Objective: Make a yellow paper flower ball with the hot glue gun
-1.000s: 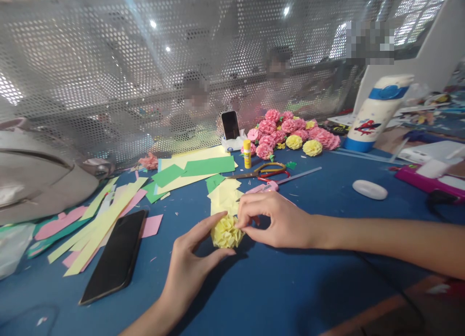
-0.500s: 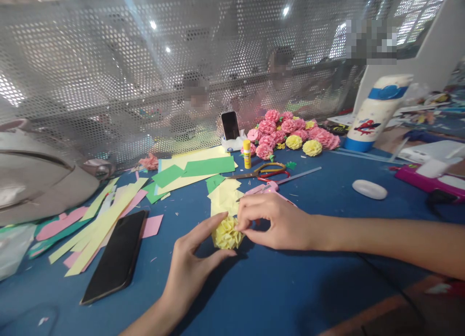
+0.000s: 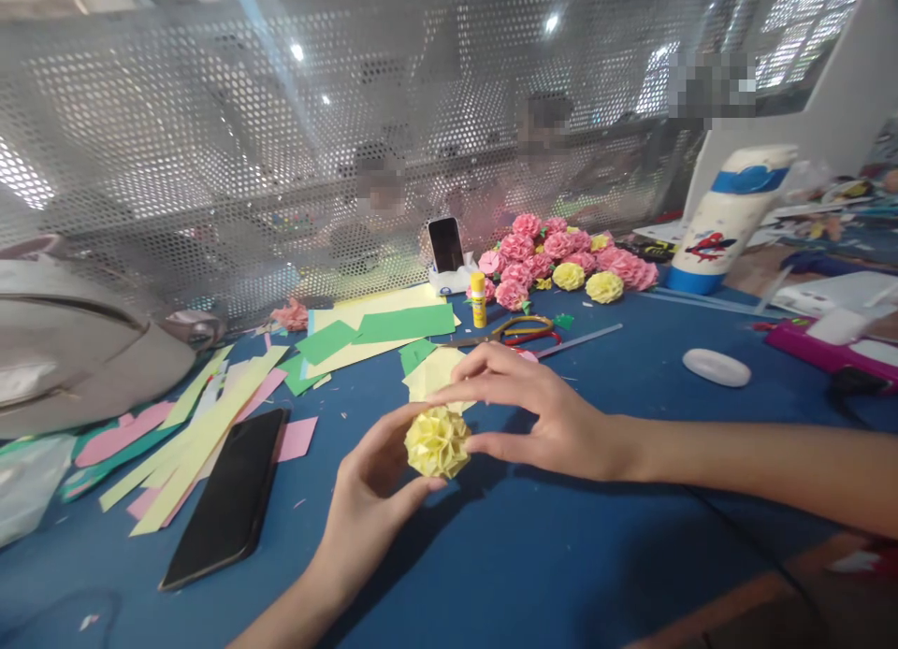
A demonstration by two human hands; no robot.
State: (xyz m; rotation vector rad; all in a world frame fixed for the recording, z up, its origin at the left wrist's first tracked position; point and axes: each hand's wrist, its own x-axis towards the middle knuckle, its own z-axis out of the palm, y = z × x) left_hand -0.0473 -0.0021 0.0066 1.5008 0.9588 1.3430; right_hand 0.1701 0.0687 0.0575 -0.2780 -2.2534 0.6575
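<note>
A round yellow paper flower (image 3: 439,441) with folded, ruffled petals is held just above the blue table. My left hand (image 3: 371,490) grips it from the left, thumb below and fingers behind its upper edge. From the right, my right hand (image 3: 540,411) curves around it, thumb against its right side and fingers over the top. Behind the flower lie pieces of yellow paper (image 3: 427,373), partly covered by my right fingers. Scissors with yellow and red handles (image 3: 523,331) rest beyond my right hand, near an upright glue stick (image 3: 478,300).
Pink and yellow paper flowers (image 3: 557,252) are heaped at the back. A black phone (image 3: 224,499) and paper strips (image 3: 203,443) lie left, beside a bag (image 3: 77,340). Rightward are a white oval object (image 3: 716,367), a bottle (image 3: 726,219) and a purple-and-white tool (image 3: 828,345).
My right hand has gone from pinching at the flower's right petals to spreading its fingers over the top. The flower has turned slightly in my left hand.
</note>
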